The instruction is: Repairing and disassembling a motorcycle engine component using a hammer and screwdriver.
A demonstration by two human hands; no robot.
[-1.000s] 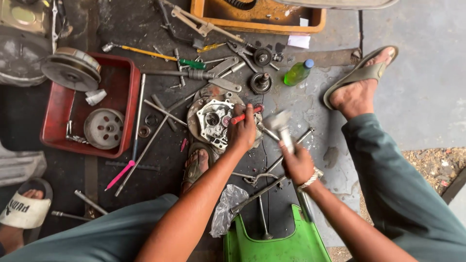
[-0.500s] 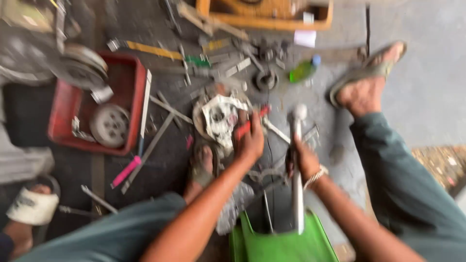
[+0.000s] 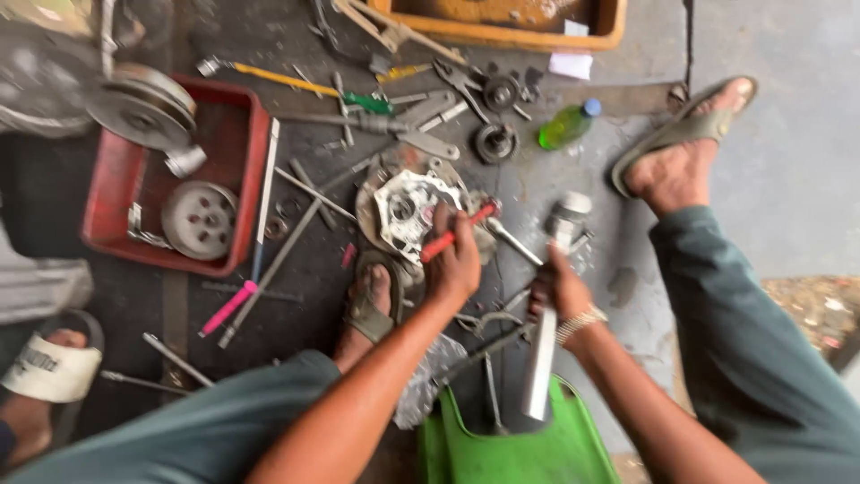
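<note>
My left hand (image 3: pixel 452 260) grips a red-handled screwdriver (image 3: pixel 459 231), held slantwise against a round metal engine cover (image 3: pixel 408 208) lying on the dark floor. My right hand (image 3: pixel 557 287) is closed around the shaft of a steel hammer (image 3: pixel 554 305), whose head (image 3: pixel 570 215) points away from me, just right of the cover. My left foot in a sandal (image 3: pixel 369 300) rests against the cover's near edge.
A red tray (image 3: pixel 242 179) with pulleys and round parts sits at left. Rods, wrenches and screwdrivers lie scattered around. A green bottle (image 3: pixel 566 127) and an orange crate (image 3: pixel 502 31) are farther off. A green stool (image 3: pixel 511 444) is under me. Another person's sandalled foot (image 3: pixel 40 376) is at lower left.
The hammer has swung from a raised tilt to lie straight along my forearm, its head down beside the cover. My left hand has stayed on the screwdriver against the cover.
</note>
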